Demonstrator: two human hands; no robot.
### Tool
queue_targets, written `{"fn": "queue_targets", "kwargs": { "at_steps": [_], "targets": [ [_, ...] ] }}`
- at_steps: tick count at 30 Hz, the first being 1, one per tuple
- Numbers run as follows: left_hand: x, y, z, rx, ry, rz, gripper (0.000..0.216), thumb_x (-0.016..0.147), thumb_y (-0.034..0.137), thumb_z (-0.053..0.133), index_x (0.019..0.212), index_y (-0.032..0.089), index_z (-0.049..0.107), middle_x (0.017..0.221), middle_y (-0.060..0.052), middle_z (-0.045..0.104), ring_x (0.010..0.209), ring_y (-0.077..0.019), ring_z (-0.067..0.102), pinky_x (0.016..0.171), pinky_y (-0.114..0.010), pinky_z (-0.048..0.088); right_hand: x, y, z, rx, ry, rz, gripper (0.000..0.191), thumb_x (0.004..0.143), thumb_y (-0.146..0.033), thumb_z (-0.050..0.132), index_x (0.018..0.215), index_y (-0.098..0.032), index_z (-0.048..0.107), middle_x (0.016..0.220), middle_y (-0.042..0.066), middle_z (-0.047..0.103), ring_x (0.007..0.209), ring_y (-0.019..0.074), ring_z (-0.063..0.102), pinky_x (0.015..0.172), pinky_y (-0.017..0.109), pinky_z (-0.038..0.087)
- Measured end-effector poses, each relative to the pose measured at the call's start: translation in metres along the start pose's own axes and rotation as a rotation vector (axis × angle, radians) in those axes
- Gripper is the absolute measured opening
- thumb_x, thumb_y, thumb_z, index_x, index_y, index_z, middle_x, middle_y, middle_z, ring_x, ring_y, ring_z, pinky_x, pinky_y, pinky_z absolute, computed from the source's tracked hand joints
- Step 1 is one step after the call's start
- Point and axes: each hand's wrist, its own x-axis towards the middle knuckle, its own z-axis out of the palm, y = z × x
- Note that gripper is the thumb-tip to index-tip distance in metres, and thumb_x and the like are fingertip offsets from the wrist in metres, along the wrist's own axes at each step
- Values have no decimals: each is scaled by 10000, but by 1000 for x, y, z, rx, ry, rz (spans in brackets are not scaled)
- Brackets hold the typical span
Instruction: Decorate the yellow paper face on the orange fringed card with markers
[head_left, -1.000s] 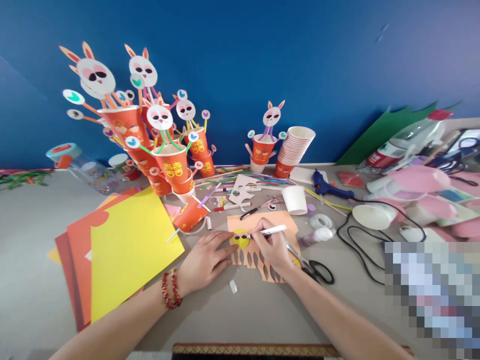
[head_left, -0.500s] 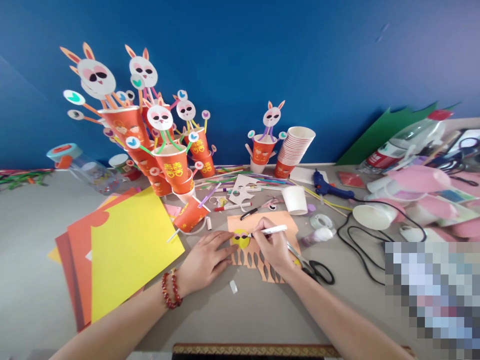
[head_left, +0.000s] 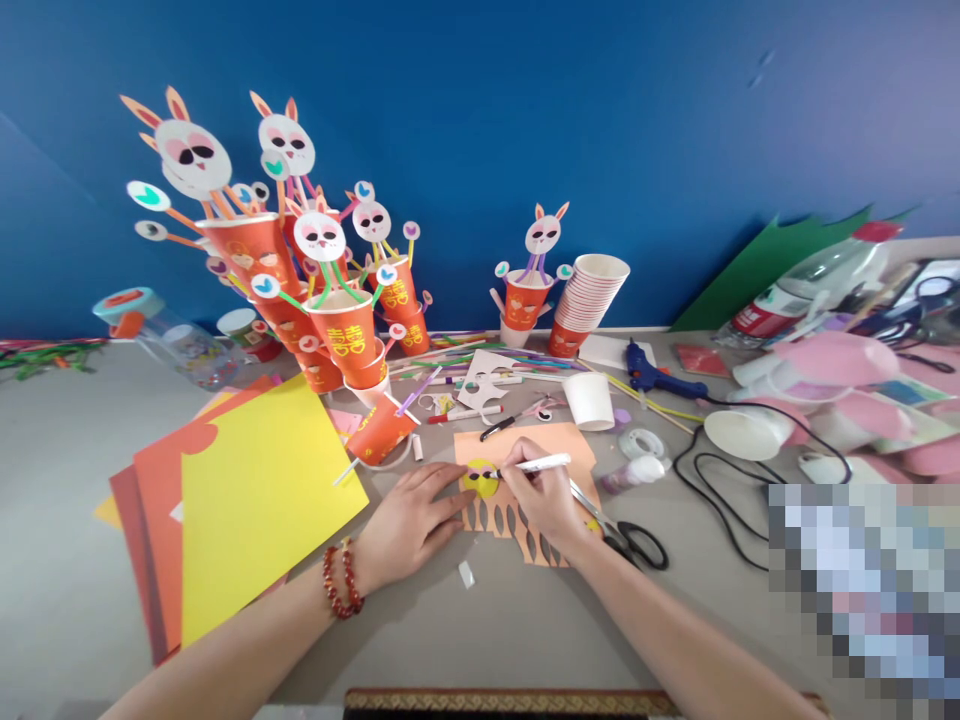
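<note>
A: What do the hands hold?
B: One pen (head_left: 541, 463), gripped by the right hand (head_left: 544, 495), tip on the single yellow disc (head_left: 480, 480) on one orange sheet (head_left: 559, 440).
A: Left hand (head_left: 409, 525)?
B: Flat, released, touching the disc from seven o'clock.

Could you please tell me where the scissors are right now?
In the head view, the scissors lie just right of the right hand holding the pen, at the orange paper's right edge.

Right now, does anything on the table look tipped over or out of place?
Yes. Left of the pen in the right hand, an orange cup lies on its side beside the yellow sheet; a white cup is tipped over near the black cable.
</note>
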Motion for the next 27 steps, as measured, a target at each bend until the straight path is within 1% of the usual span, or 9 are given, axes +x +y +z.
{"fn": "queue_targets", "kwargs": {
  "at_steps": [5, 13, 18, 22, 24, 27],
  "targets": [
    [0, 0, 0, 4, -4, 0, 366, 1024, 293, 510, 1377, 273, 605, 1498, -104, 523, 1367, -301, 484, 1121, -510, 445, -1, 3, 0, -21, -32, 7, 180, 866, -244, 526, 703, -227, 453, 572, -78, 393, 492, 100, 348, 482, 236, 263],
    [0, -1, 0, 2, -3, 5, 374, 1021, 288, 511, 1383, 264, 601, 1505, -105, 517, 1370, -302, 482, 1122, -511, 444, 2, -4, 0, 9, 61, -4, 190, 826, -234, 508, 657, -235, 420, 555, -79, 360, 484, 104, 341, 474, 243, 236],
    [0, 0, 0, -7, -4, -1, 377, 1023, 293, 506, 1388, 271, 599, 1501, -103, 523, 1371, -303, 482, 1122, -513, 442, 1, -3, 0, 37, 43, -5, 177, 820, -229, 518, 667, -234, 429, 568, -77, 373, 495, 106, 347, 480, 240, 249],
    [0, -1, 0, -16, 6, 0, 374, 1023, 293, 504, 1383, 272, 602, 1493, -105, 529, 1361, -302, 491, 1119, -508, 446, -1, -3, 1, 70, 54, -5, 180, 835, -236, 530, 677, -231, 443, 566, -76, 369, 495, 105, 337, 476, 241, 249],
    [0, -1, 0, -16, 4, 0, 375, 1023, 291, 504, 1386, 276, 600, 1495, -102, 527, 1359, -301, 493, 1117, -508, 447, -1, -4, 1, 101, 75, -11, 157, 842, -233, 531, 696, -227, 476, 572, -70, 401, 497, 108, 355, 476, 242, 266],
    [0, 0, 0, -18, 15, 2, 367, 1027, 289, 494, 1376, 276, 608, 1494, -105, 525, 1353, -299, 502, 1109, -499, 454, -2, -6, -1, 157, 97, -53, 109, 845, -226, 548, 739, -222, 525, 602, -52, 480, 522, 119, 428, 497, 244, 332]
  ]
}}
